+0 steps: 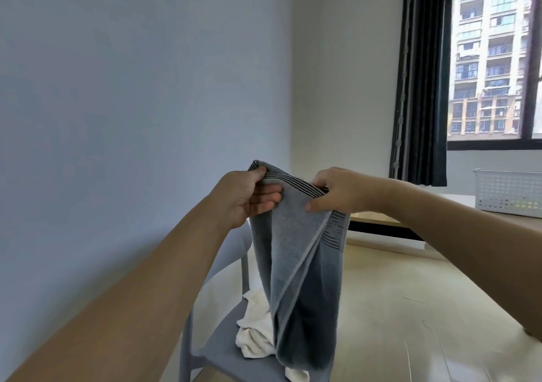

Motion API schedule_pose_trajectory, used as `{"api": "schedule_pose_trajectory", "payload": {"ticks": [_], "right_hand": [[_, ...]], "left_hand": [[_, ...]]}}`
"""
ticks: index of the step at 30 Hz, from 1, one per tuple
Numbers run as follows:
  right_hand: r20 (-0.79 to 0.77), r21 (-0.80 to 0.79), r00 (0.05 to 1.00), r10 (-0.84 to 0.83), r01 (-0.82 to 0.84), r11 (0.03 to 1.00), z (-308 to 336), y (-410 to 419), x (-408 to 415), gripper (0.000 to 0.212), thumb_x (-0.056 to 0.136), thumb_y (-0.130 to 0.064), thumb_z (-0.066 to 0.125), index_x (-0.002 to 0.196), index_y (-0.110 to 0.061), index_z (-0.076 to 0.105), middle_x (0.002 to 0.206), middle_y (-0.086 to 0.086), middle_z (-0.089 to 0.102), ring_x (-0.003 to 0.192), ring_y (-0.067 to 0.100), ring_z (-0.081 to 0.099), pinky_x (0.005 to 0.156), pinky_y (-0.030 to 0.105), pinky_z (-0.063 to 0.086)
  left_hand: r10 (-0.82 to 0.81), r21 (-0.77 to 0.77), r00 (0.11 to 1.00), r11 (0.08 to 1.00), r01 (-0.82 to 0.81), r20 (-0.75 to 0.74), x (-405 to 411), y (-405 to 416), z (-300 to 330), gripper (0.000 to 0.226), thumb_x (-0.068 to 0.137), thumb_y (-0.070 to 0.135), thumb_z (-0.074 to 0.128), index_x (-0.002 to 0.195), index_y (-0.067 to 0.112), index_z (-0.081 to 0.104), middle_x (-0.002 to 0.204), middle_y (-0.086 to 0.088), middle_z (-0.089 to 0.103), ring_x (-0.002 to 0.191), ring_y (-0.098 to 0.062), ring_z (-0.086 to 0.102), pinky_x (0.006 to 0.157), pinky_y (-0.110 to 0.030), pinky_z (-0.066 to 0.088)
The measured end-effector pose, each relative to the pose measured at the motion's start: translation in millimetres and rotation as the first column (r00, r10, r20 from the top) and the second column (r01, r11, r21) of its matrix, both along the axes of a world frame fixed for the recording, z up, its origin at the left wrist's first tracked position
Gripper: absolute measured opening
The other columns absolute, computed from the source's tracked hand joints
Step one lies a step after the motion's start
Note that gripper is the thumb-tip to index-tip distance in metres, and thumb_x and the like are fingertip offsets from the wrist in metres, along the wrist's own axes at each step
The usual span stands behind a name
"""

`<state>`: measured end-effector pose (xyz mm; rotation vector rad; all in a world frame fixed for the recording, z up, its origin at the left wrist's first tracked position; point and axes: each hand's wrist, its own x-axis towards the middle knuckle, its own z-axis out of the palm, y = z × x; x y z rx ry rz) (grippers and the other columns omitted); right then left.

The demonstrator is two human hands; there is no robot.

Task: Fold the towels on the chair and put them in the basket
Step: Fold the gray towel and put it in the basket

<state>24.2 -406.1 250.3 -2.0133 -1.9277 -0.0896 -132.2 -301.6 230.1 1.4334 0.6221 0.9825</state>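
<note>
1. A grey chair (225, 349) is seen low in the middle, against a pale wall; a crumpled white towel (255, 334) lies on its seat, not yet folded.
2. A light counter (440, 217) is seen at right, well apart from the chair, and a white basket (509, 192) stands on it; what lies inside cannot be made out.
3. A grey towel (299, 279) with dark stripes at its top edge is held up above the chair, its length hanging doubled and twisted, its lower end near the seat.
4. The top edge is pinched at one end by the left hand (249, 197), thumb over cloth and fingers curled beneath; the other end is gripped by the right hand (337, 191), fingers closed around the bunched corner.
5. Judged risks: with the layers twisted, an uneven fold could be set; the hanging end could drag the white towel off the seat; a loosened pinch would let a corner drop.
</note>
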Motion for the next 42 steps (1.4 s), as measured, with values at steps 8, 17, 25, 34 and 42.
{"api": "schedule_pose_trajectory", "payload": {"ticks": [8, 17, 25, 34, 42], "right_hand": [[-0.076, -0.116, 0.993, -0.091, 0.081, 0.99, 9, -14, 7, 0.017, 0.084, -0.012, 0.054, 0.093, 0.003, 0.056, 0.085, 0.008, 0.05, 0.073, 0.018, 0.044, 0.065, 0.032, 0.035], [-0.23, -0.216, 0.972, -0.052, 0.001, 0.976, 27, -23, 5, 0.015, 0.075, -0.015, 0.057, 0.088, -0.008, 0.054, 0.087, 0.009, 0.051, 0.08, 0.021, 0.048, 0.071, 0.035, 0.041], [-0.215, -0.294, 0.971, -0.105, 0.038, 0.955, 32, -34, 19, 0.027, 0.088, -0.007, 0.058, 0.115, -0.005, 0.055, 0.107, 0.013, 0.064, 0.089, 0.022, 0.065, 0.076, 0.034, 0.057], [0.059, -0.204, 0.986, -0.158, 0.167, 0.965, 23, -39, 28, 0.027, 0.085, -0.022, 0.067, 0.105, -0.004, 0.064, 0.106, 0.012, 0.066, 0.087, 0.018, 0.055, 0.077, 0.03, 0.045], [-0.016, -0.036, 1.0, -0.024, 0.024, 0.999, 20, -35, 22, 0.021, 0.085, -0.021, 0.068, 0.099, -0.007, 0.064, 0.095, 0.007, 0.064, 0.082, 0.015, 0.054, 0.075, 0.031, 0.045]], "left_hand": [[0.286, 0.585, 0.8, 0.805, 0.098, -0.527, -5, 7, -13, 0.057, 0.074, 0.049, 0.053, 0.123, 0.043, 0.026, 0.109, 0.003, 0.045, 0.114, -0.024, 0.044, 0.103, -0.048, 0.038], [-0.035, 0.679, 0.906, 0.651, 0.34, -0.421, 7, 1, -29, 0.025, 0.085, 0.024, 0.069, 0.104, 0.017, 0.054, 0.125, 0.012, 0.053, 0.104, -0.015, 0.056, 0.091, -0.039, 0.051], [0.102, 0.763, 0.857, 0.517, 0.387, -0.505, 22, -7, -26, 0.017, 0.088, 0.013, 0.06, 0.096, 0.024, 0.051, 0.094, 0.009, 0.05, 0.088, -0.009, 0.05, 0.07, -0.019, 0.039], [0.557, 0.855, 0.661, 0.21, 0.474, -0.503, 24, -15, -10, 0.012, 0.096, 0.025, 0.048, 0.091, 0.015, 0.048, 0.094, -0.001, 0.037, 0.092, -0.019, 0.035, 0.082, -0.031, 0.035], [0.793, 0.79, 0.363, 0.226, 0.57, -0.489, 13, -9, -15, 0.038, 0.095, 0.045, 0.04, 0.1, 0.014, 0.061, 0.097, -0.004, 0.04, 0.096, -0.022, 0.035, 0.085, -0.033, 0.029]]}}
